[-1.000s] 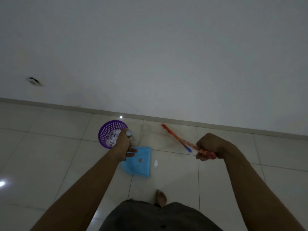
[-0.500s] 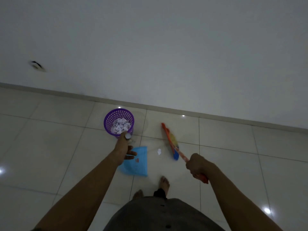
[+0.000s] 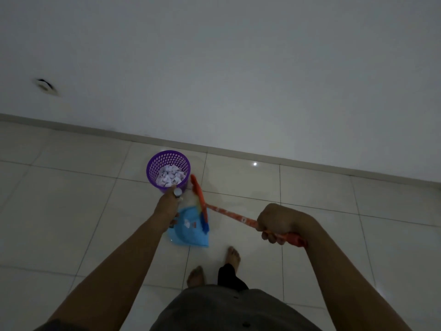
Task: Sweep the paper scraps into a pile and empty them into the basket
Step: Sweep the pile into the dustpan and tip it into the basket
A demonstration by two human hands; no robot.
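— Where are the paper scraps [image 3: 170, 178]?
— On my feed they sit heaped inside the basket [image 3: 164, 156]. Just this side of the basket, the left hand [image 3: 167, 206] curls round the dustpan [image 3: 191, 237] handle. Well right of the basket, the right hand [image 3: 279, 220] fists the broom [image 3: 200, 197], whose head lies across the dustpan's edge.

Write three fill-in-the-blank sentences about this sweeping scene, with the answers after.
1. The white paper scraps lie in the ____ perforated plastic basket.
2. The right hand grips the long orange broom by its ____.
3. The left hand holds the ____ plastic dustpan.
Missing words: purple; handle; blue.
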